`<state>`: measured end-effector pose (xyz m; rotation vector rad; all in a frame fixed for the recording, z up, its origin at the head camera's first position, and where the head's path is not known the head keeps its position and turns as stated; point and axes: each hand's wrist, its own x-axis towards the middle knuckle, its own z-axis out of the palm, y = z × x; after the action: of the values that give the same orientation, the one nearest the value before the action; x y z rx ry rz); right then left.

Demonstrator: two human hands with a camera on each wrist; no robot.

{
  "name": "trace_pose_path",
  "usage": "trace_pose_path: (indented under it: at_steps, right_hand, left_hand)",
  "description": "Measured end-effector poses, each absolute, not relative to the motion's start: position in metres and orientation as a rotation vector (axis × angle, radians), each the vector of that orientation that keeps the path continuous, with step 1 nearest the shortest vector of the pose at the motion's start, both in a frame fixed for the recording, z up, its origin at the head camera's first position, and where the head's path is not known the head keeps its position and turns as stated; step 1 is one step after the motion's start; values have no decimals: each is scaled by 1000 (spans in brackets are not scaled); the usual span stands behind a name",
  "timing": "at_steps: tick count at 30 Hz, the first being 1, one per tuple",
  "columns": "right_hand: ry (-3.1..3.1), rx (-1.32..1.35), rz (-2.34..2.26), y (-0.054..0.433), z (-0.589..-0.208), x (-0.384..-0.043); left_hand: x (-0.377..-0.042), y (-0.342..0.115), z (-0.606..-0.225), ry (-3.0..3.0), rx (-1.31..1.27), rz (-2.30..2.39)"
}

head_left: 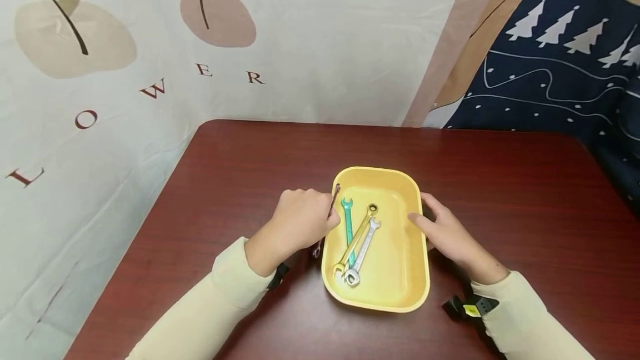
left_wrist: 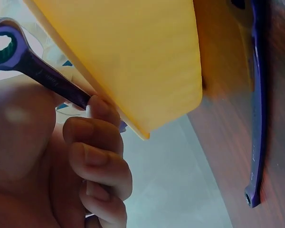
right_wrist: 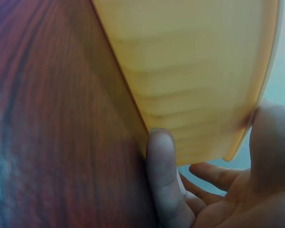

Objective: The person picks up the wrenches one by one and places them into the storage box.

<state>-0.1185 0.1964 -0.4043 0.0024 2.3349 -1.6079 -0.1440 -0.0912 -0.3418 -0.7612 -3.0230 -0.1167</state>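
Note:
My left hand (head_left: 302, 218) grips a purple wrench (left_wrist: 50, 81) above the left rim of a yellow tray (head_left: 405, 293). In the left wrist view the ring end of that wrench sticks out past the thumb, and the fingers curl round its shaft. Inside the tray lie a green wrench (head_left: 348, 221), a gold wrench (head_left: 361, 232) and a silver wrench (head_left: 367, 246), crossing near their lower ends. My right hand (head_left: 450, 235) holds the tray's right side, thumb over the rim and fingers against the outer wall (right_wrist: 180, 95).
Another purple wrench (left_wrist: 258, 118) lies on the dark red table (head_left: 260, 154) beside the tray's left side. A patterned light cloth (head_left: 320, 43) hangs behind the table, with a dark blue tree-print cloth (head_left: 540, 82) at the right.

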Motion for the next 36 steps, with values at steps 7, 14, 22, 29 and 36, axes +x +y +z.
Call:
trace_pose_path:
  at_steps: [7, 14, 22, 29, 36]
  right_hand:
    - [2330, 8, -1616, 196, -405, -119]
    - [2335, 14, -1612, 197, -408, -119]
    - [2341, 15, -1616, 196, -408, -119]
    - [2347, 19, -1612, 196, -407, -119]
    - [2335, 10, -1621, 197, -406, -118]
  left_hand:
    - [-139, -88, -343, -2959, -779, -109]
    - [-138, -85, -343, -2942, -798, -99]
    - [-138, -79, -339, -2965, -843, -95]
    - [-136, -72, -340, -2992, -849, -71]
    - [-133, -66, -342, -2972, -871, -54]
